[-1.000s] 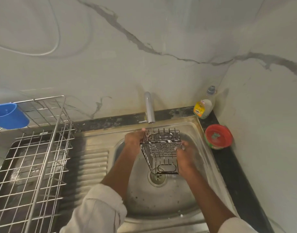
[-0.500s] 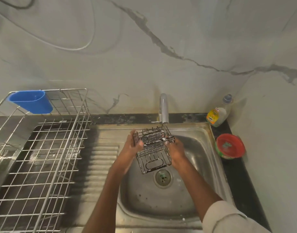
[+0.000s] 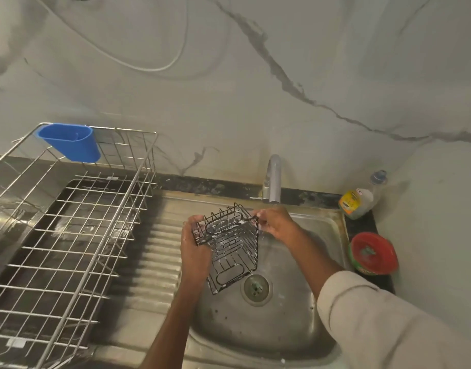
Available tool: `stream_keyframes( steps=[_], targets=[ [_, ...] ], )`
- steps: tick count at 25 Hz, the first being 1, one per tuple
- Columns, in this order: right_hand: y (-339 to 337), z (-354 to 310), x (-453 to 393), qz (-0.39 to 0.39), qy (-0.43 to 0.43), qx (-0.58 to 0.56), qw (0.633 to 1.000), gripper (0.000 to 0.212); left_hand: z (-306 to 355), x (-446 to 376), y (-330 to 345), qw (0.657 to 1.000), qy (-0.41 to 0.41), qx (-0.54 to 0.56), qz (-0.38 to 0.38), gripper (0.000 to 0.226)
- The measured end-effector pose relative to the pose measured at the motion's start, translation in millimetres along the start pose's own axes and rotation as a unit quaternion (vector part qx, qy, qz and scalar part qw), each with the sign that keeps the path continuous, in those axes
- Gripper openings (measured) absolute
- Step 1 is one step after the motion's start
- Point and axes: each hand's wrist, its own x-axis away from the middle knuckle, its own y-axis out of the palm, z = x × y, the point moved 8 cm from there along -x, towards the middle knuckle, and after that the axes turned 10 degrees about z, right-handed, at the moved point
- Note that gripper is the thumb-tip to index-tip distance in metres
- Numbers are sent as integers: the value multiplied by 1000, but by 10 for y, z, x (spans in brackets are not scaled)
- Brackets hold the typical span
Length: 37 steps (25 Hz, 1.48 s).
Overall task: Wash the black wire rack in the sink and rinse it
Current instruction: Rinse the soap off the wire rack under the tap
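— What changed with the black wire rack (image 3: 230,249)?
— It is tilted more now, foam on its wires, held above the sink (image 3: 319,227) near the tap (image 3: 273,179).
— The hands?
— The left hand (image 3: 195,251) grips its left side; the right hand (image 3: 275,222) pinches its top corner.

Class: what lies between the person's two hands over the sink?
In the head view, the black wire rack, soapy, spans between the left hand and right hand; both grip it.

We have our left hand (image 3: 195,251) raised from the near left, bare forearm angled up, fingers curled in a grip. Our right hand (image 3: 275,223) comes in from the near right — sleeve rolled back — fingertips pinching at the far side.
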Motion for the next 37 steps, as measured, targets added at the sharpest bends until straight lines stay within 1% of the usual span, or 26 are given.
stream_keyframes(
  steps=[2,3,4,5,6,7,8,9,10,11,13,15,18,19,20,21,22,23,25,26,28,30,32,34,35,37],
  targets=[
    [34,-131,22,64,-75,108,989,18,-43,-34,-45,1000,-8,10,14,73],
    [65,-202,79,74,-120,183,973,23,-64,-42,-61,1000,-11,15,23,70],
    [94,-279,132,82,-169,281,941,24,-44,-28,-74,999,-11,13,29,69],
    [108,-344,198,94,-214,374,897,24,-42,-20,-77,999,-6,15,34,68],
    [98,-372,223,115,-238,417,870,29,-30,3,-77,999,-4,19,37,67],
    [81,-377,219,115,-244,423,865,36,-43,19,-66,999,-3,28,39,63],
    [84,-342,183,80,-233,405,881,39,-54,35,-53,999,-7,31,40,56],
    [100,-296,180,23,-206,372,905,36,-61,57,-36,999,-13,33,39,49],
    [100,-244,187,-30,-171,328,929,29,-70,72,-19,999,-16,31,37,45],
    [52,-242,222,-53,-152,308,938,23,-80,90,2,999,-18,32,33,44],
    [-52,-278,258,-31,-154,306,939,22,-86,136,30,999,-17,40,27,47],
    [-101,-340,254,20,-185,303,935,16,-90,182,62,999,-13,44,24,52],
    [-55,-396,280,70,-238,308,919,2,-70,251,46,998,-10,42,38,56],
    [-52,-412,315,77,-236,301,921,5,-57,268,33,998,-11,37,42,56],
    [-32,-413,346,64,-230,281,929,7,-49,273,22,998,-8,35,45,55],
    [18,-412,404,23,-216,241,946,11,-47,264,11,998,-3,32,47,54],
    [73,-386,467,-35,-193,197,961,17,-51,246,14,999,3,26,43,54],
    [110,-369,548,-94,-178,165,965,23,-45,232,41,999,4,17,32,54],
    [82,-328,703,-173,-170,155,958,35,-75,192,164,1000,-2,1,-11,57],
    [6,-298,744,-184,-176,169,952,39,-74,187,257,999,-2,-8,-41,56],
    [-243,-233,739,-165,-184,210,946,40,-48,183,461,994,4,-29,-104,56],
    [-497,-181,756,-159,-159,236,945,42,-51,119,659,989,10,-22,-146,61],
    [-695,-149,774,-155,-121,280,940,46,0,39,880,978,14,-5,-207,60],
    [-841,-116,757,-124,-89,314,937,42,90,-25,1169,956,33,49,-287,52],
    [-886,-93,744,-101,-74,305,944,39,98,-65,1307,947,48,62,-313,51],
    [-954,-19,711,-50,-45,263,962,32,77,-143,1542,941,60,5,-333,50]
  ],
)
